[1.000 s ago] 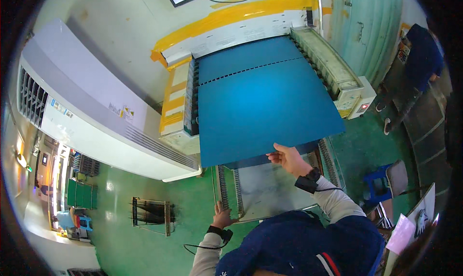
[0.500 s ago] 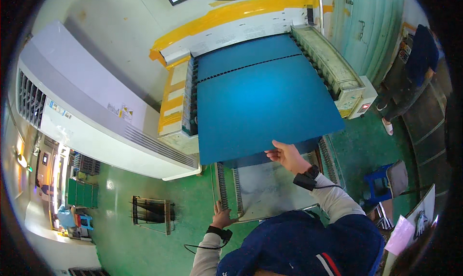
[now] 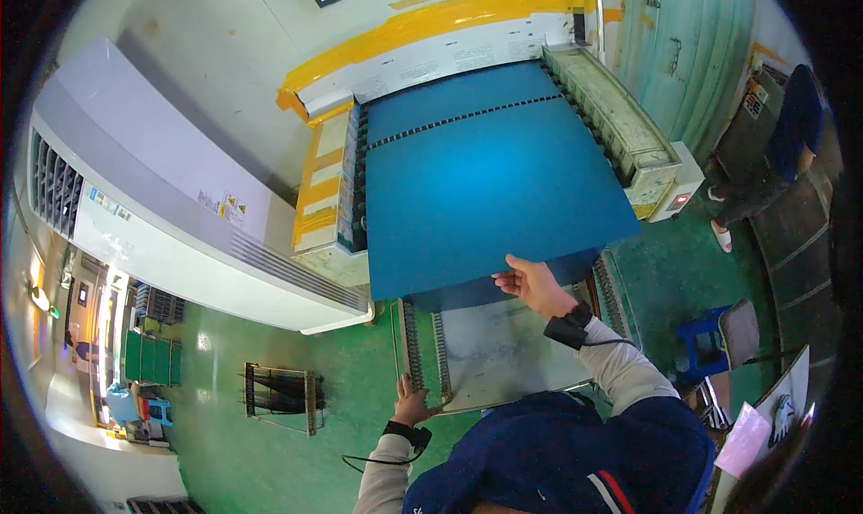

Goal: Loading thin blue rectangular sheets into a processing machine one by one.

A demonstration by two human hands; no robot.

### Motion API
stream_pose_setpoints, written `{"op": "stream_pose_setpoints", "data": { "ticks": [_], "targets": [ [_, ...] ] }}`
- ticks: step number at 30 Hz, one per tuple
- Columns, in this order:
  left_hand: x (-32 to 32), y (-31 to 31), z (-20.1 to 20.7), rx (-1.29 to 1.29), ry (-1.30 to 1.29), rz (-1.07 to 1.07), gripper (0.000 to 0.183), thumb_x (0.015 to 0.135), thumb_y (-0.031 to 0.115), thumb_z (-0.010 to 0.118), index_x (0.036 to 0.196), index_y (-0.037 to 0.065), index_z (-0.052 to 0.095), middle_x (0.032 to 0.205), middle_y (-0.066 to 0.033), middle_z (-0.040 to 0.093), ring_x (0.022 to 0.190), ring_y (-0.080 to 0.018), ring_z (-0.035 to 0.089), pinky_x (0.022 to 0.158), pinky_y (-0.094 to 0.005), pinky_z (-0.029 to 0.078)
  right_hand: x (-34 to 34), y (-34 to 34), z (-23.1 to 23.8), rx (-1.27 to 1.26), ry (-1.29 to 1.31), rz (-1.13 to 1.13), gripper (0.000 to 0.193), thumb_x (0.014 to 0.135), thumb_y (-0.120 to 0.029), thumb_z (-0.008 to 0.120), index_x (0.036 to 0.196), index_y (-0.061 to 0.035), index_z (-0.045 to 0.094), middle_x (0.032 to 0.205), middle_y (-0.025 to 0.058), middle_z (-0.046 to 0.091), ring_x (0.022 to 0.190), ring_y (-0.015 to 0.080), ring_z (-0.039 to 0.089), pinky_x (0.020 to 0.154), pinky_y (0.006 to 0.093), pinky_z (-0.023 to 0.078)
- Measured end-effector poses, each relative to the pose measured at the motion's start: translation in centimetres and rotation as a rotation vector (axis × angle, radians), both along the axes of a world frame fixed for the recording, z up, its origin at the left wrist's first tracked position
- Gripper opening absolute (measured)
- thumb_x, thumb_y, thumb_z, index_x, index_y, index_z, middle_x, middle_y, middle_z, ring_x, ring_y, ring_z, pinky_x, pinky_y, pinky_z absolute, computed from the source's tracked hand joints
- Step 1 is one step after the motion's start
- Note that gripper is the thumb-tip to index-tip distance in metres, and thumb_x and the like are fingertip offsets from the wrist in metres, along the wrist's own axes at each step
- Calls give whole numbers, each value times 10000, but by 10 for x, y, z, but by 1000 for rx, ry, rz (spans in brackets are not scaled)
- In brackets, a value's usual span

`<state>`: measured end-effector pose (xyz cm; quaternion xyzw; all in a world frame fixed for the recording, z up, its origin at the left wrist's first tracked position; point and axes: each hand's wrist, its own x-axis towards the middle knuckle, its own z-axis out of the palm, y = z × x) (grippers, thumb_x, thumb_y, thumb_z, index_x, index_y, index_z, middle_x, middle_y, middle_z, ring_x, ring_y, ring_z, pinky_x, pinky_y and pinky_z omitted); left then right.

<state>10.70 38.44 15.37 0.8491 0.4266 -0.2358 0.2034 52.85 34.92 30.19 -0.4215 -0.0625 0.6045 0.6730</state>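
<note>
A large blue sheet (image 3: pixel 494 181) lies across the rollers of a machine (image 3: pixel 620 119), its near edge sticking out toward me. At that edge is my right hand (image 3: pixel 535 285), thumb apart from the curled fingers; contact with the sheet is unclear. Below the overhang stands a rack with toothed side rails (image 3: pixel 412 334) and a grey panel (image 3: pixel 503 348) between them. My left hand (image 3: pixel 412 402) rests on the rack's near left corner, fingers spread. A second blue surface (image 3: pixel 575 271) shows in shadow under the sheet's edge.
A white air conditioner (image 3: pixel 198 199) stands left of the machine. A small toothed rack (image 3: pixel 280 400) is on the green floor. To the right are a blue stool (image 3: pixel 701 339), another person (image 3: pixel 787 155) and a board with a pink paper (image 3: pixel 743 440) and a glove (image 3: pixel 782 415).
The person at the right has shifted slightly downward in the view. My hands and the blue sheet keep nearly the same places.
</note>
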Motion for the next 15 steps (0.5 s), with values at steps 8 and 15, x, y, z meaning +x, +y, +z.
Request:
{"op": "stream_pose_setpoints", "data": {
  "ticks": [8,15],
  "targets": [
    [-2,-1,-1,14,-13,12,758,638,605,754,1265,218,576,1534,-281,-12,1403,-494,49,1031,-571,340,2,7,2,-13,8,5,280,911,-290,619,960,-30,527,972,189,637,803,217,623,703,325,508],
    [-1,0,1,-42,-40,18,767,666,598,741,1281,180,553,1513,-317,-49,1387,-525,-29,1093,-581,234,6,11,3,2,12,2,308,910,-301,616,1001,-20,528,990,194,639,819,234,626,726,339,517]
  ]
}}
